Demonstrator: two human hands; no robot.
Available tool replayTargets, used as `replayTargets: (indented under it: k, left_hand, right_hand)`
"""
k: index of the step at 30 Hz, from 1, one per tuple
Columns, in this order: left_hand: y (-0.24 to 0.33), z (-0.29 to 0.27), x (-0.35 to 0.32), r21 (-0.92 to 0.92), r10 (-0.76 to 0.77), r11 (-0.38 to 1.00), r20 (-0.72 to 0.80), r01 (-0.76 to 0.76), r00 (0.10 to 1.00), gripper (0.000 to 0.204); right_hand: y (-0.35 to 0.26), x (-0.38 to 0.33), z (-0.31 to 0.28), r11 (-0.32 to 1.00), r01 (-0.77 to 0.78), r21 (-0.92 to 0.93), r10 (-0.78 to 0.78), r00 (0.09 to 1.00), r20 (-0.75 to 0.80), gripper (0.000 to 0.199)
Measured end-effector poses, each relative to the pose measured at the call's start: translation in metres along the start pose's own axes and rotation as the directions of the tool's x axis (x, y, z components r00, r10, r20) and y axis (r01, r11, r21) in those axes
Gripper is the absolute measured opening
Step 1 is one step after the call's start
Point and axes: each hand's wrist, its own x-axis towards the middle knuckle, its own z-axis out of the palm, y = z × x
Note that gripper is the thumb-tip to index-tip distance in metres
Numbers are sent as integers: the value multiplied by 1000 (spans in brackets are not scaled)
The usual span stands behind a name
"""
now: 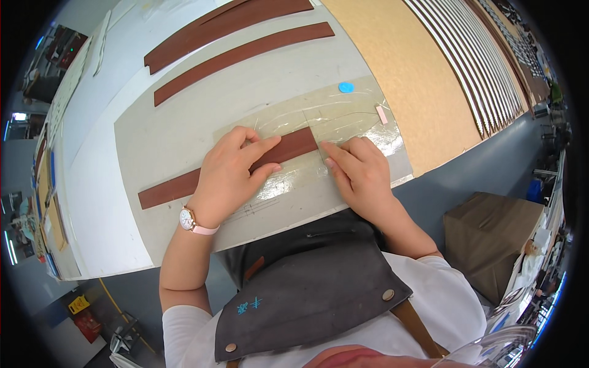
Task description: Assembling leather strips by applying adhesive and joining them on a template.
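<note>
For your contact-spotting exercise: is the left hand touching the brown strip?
Touching. The head view shows the left hand lying flat across the brown strip, fingers pressed on it.

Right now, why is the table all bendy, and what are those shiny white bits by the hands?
Head view: the fisheye lens bends the table edge toward the rim, and the corners go black. The white bits are glare from lights on the clear plastic sheet under the brown strip. The left hand and right hand look sharp, with only soft shadows beneath.
</note>
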Motion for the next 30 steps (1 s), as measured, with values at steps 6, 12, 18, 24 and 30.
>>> replayTargets:
  k: [6, 12, 18, 24, 30]
  left_hand:
    - [0, 1, 0, 2, -1, 1000, -1, 1, 1000, 42]
    - [-1, 1, -1, 3, -2, 1000, -4, 2, 1000, 42]
    - [-1, 2, 0, 6, 12, 1000, -10, -12, 1000, 46]
    - [2, 0, -1, 22, -3, 1000, 3, 3, 1000, 42]
    - [0, 0, -8, 85, 14, 996, -33, -11, 999, 40]
  right_hand:
    - [-4, 2, -3, 995, 67, -73, -61, 995, 82, 37]
    - [-5, 3, -2, 996, 57, -65, -51, 995, 82, 39]
    - [-3, 3, -2, 996, 60, -61, -55, 995, 87, 38]
    - [-3, 5, -2, 996, 66, -57, -62, 995, 76, 35]
    - [-2, 6, -1, 997, 64, -34, -61, 994, 92, 33]
